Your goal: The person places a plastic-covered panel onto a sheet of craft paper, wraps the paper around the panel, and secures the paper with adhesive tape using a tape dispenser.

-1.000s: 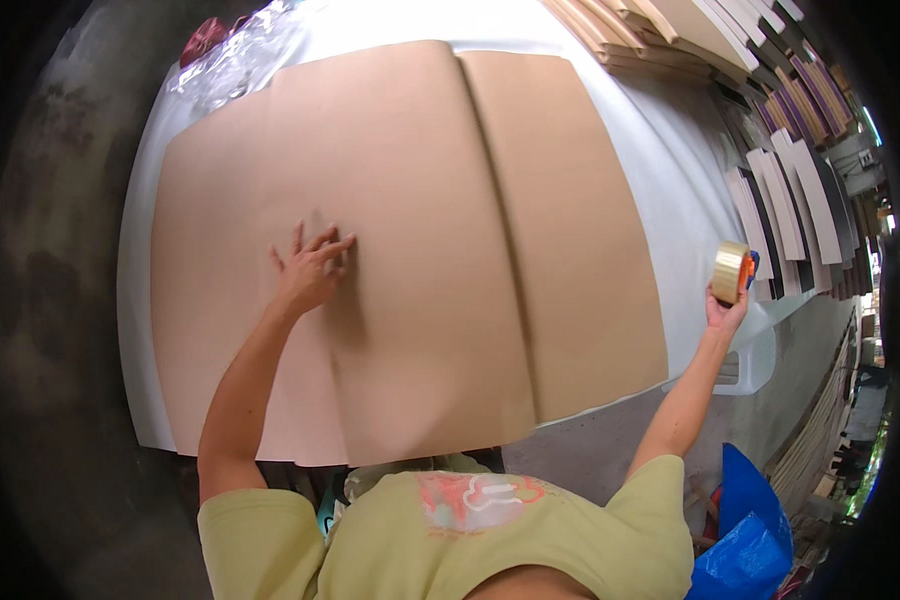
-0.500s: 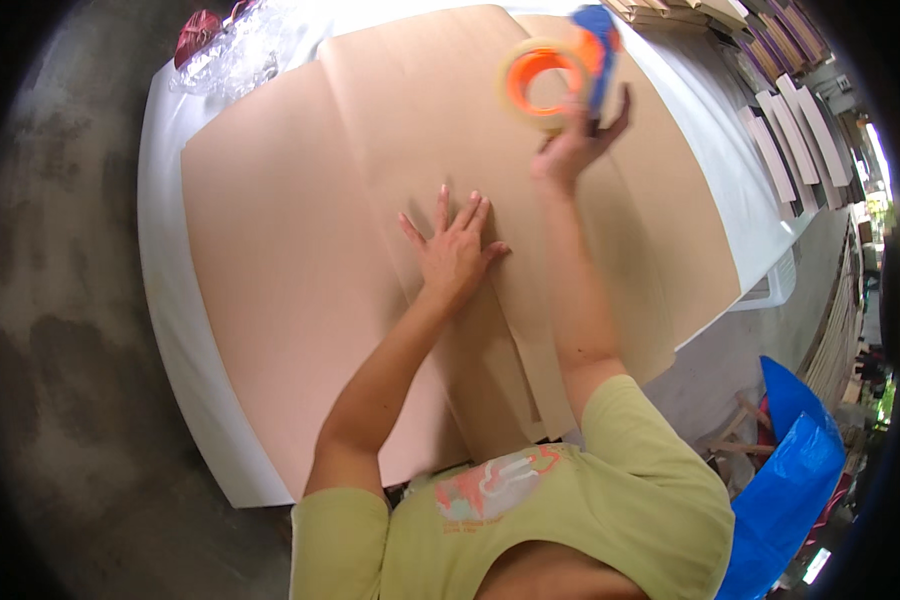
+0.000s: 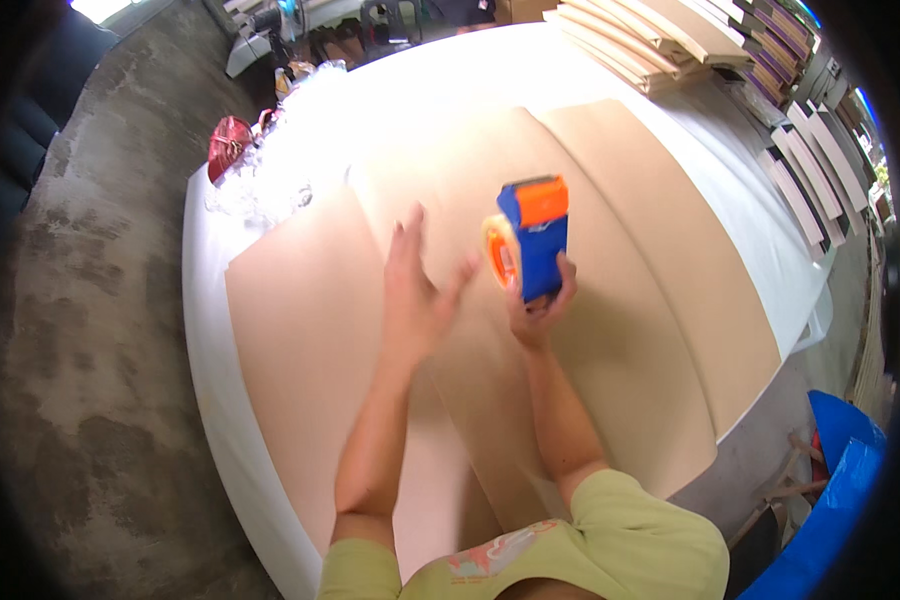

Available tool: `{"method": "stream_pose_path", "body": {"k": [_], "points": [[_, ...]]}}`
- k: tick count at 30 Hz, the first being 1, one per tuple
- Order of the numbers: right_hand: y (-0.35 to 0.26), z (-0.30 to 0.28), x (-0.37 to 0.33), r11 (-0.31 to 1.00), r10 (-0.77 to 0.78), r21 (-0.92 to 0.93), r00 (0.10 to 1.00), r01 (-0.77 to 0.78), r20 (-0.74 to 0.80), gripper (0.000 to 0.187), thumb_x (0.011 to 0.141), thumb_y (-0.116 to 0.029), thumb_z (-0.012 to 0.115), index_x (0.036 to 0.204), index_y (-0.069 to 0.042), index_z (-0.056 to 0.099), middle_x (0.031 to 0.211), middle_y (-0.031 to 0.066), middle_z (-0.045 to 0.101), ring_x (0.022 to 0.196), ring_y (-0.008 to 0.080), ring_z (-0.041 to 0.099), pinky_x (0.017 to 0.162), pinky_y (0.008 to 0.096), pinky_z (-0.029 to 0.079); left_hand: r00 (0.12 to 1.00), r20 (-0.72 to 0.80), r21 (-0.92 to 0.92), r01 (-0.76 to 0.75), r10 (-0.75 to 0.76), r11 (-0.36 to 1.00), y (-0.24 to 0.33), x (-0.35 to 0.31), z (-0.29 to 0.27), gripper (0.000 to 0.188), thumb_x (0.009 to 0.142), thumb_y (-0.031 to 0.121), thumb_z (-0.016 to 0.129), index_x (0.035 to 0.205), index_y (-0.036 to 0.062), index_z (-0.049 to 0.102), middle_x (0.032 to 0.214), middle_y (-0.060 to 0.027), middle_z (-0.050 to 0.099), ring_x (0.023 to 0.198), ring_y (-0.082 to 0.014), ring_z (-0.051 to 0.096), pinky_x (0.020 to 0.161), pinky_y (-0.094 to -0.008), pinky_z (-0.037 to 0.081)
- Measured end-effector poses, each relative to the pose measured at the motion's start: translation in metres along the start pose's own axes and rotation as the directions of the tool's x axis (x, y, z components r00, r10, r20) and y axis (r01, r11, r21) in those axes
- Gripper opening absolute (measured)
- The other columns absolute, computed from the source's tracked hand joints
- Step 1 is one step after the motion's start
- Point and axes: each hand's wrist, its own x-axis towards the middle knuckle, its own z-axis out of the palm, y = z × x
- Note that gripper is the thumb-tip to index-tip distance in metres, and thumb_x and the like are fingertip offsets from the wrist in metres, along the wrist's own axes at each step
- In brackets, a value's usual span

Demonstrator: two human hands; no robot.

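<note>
A blue and orange tape dispenser [image 3: 542, 245] with a roll of clear tape on an orange core is gripped in my right hand [image 3: 537, 318], held up over the cardboard. To its left, my left hand [image 3: 417, 290] is raised with its fingers apart and nothing in it, slightly blurred. Below both hands lies a large folded brown cardboard sheet [image 3: 300, 340], its flaps meeting along lengthwise creases. The sheet rests on a white-covered table [image 3: 215, 400].
Crumpled clear plastic [image 3: 260, 185] and a red bundle [image 3: 230, 145] lie at the table's far left. Stacked cardboard pieces [image 3: 640, 40] stand at the far right, with white-edged panels [image 3: 815, 170] beyond. A blue sheet [image 3: 830, 510] hangs at lower right.
My left hand has lifted off the cardboard, fingers still spread. My right hand has brought the tape dispenser in toward it and turned it. The view has shifted, showing more of the far side.
</note>
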Motion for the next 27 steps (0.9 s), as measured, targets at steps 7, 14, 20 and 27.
{"method": "stream_pose_path", "body": {"k": [7, 14, 20, 27], "points": [[-0.006, 0.011, 0.003, 0.984, -0.18, 0.025, 0.974, 0.178, 0.136, 0.067, 0.057, -0.002, 0.072, 0.119, -0.007, 0.047, 0.096, 0.0153, 0.051, 0.081, 0.0282, 0.049, 0.065, 0.0354, 0.045, 0.853, 0.417, -0.047, 0.365, -0.313, 0.93, 0.03, 0.103, -0.017, 0.059, 0.08, 0.039, 0.066, 0.113, -0.0093, 0.057, 0.103, -0.0168, 0.063, 0.093, -0.0188, 0.059, 0.091, -0.0314, 0.041], [-0.014, 0.019, 0.016, 0.992, -0.091, -0.061, 0.956, 0.113, 0.279, 0.062, 0.059, -0.004, 0.071, 0.119, -0.009, 0.053, 0.096, 0.0139, 0.05, 0.08, 0.0251, 0.048, 0.063, 0.0327, 0.047, 0.952, 0.302, 0.083, -0.067, 0.04, 0.994, 0.017, 0.147, -0.011, 0.017, 0.082, 0.01, 0.058, 0.092, 0.0047, 0.071, 0.076, -0.0084, 0.069, 0.072, -0.0142, 0.065, 0.069, -0.0268, 0.05], [-0.037, 0.022, 0.038, 0.966, 0.15, -0.253, 0.901, -0.047, 0.407, 0.059, 0.063, -0.012, 0.07, 0.119, -0.009, 0.054, 0.107, 0.0137, 0.052, 0.087, 0.0272, 0.054, 0.068, 0.0349, 0.051, 0.897, 0.088, 0.558, -0.404, 0.433, 0.725, 0.038, 0.208, -0.046, 0.014, 0.08, 0.017, 0.061, 0.089, 0.0175, 0.072, 0.087, 0.0017, 0.07, 0.109, -0.0213, 0.056, 0.096, -0.0506, 0.027], [-0.099, -0.024, 0.084, 0.834, 0.512, -0.55, 0.409, -0.027, 0.756, 0.051, 0.066, -0.029, 0.065, 0.11, -0.003, 0.057, 0.112, 0.0138, 0.056, 0.084, 0.0292, 0.063, 0.074, 0.0382, 0.052, 0.969, 0.205, 0.606, -0.017, -0.136, 0.795, -0.053, 0.142, 0.016, 0.049, 0.059, 0.044, 0.079, 0.096, 0.014, 0.071, 0.084, -0.0003, 0.07, 0.092, -0.0159, 0.06, 0.081, -0.0413, 0.026]]}}
